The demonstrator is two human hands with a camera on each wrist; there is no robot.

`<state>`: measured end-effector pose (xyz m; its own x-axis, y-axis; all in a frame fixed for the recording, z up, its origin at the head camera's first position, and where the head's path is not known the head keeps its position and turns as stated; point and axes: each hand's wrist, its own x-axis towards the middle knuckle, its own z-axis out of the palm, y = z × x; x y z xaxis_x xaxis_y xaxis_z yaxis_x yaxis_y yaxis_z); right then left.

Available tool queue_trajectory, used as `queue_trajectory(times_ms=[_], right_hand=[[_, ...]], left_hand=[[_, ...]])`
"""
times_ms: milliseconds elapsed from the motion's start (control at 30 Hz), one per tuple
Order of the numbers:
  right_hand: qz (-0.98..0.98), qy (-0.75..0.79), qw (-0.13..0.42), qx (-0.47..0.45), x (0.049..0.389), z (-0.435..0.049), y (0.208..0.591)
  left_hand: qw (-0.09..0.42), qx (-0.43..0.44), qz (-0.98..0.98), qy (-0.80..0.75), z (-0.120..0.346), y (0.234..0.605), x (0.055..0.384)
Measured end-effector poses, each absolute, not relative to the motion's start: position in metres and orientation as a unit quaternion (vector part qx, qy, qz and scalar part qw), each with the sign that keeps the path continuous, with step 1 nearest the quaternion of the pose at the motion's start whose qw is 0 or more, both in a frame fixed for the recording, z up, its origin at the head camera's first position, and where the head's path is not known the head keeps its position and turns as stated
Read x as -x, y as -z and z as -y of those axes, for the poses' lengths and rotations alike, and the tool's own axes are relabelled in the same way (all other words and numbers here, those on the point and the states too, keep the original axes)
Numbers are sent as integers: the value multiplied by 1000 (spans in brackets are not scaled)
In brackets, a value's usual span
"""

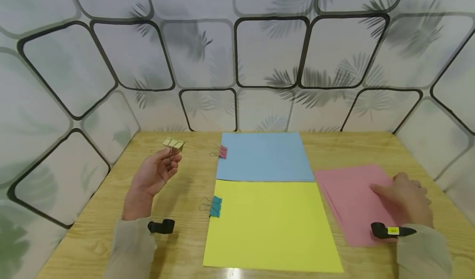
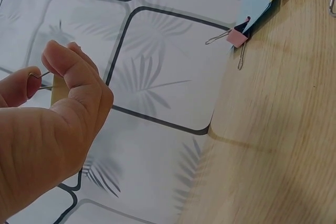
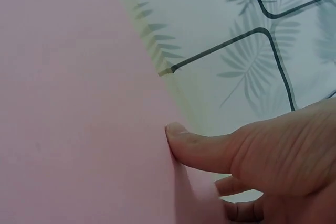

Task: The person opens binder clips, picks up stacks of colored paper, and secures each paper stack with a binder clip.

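Observation:
My left hand (image 1: 154,172) is raised above the table's left side and pinches a pale yellow binder clip (image 1: 174,143) by its wire handles. In the left wrist view, thumb and fingers of that hand (image 2: 63,114) partly cover the clip's body (image 2: 59,88). On the right, my right hand (image 1: 410,198) grips the right edge of a stack of pink paper (image 1: 356,204). Seen from the right wrist, the thumb (image 3: 202,150) lies on the near face of the pink sheet (image 3: 84,98), with other fingers behind its edge.
Blue paper (image 1: 263,157) lies at the table's back middle with a pink binder clip (image 1: 222,151) on its left edge. Directly in front lies yellow paper (image 1: 271,225), a teal binder clip (image 1: 215,206) on its left edge. A patterned wall (image 1: 208,56) stands behind the wooden table (image 1: 96,229).

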<state>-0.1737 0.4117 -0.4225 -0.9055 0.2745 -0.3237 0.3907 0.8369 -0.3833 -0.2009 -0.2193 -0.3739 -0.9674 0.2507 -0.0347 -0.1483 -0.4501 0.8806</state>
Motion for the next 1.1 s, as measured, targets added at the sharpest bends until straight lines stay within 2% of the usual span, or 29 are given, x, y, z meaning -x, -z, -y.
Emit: queue_trajectory(times_ms=[200, 500, 733, 1100], right_hand=[[-949, 246, 142, -133, 176, -419, 423], [-960, 238, 120, -85, 178, -417, 421], [-954, 227, 153, -120, 177, -412, 414], [-959, 194, 156, -134, 181, -405, 411]], left_hand=[[117, -41, -511, -850, 219, 375, 201], [118, -42, -512, -850, 222, 379, 201], [117, -40, -518, -846, 220, 379, 200], [116, -31, -530, -840, 217, 375, 199]])
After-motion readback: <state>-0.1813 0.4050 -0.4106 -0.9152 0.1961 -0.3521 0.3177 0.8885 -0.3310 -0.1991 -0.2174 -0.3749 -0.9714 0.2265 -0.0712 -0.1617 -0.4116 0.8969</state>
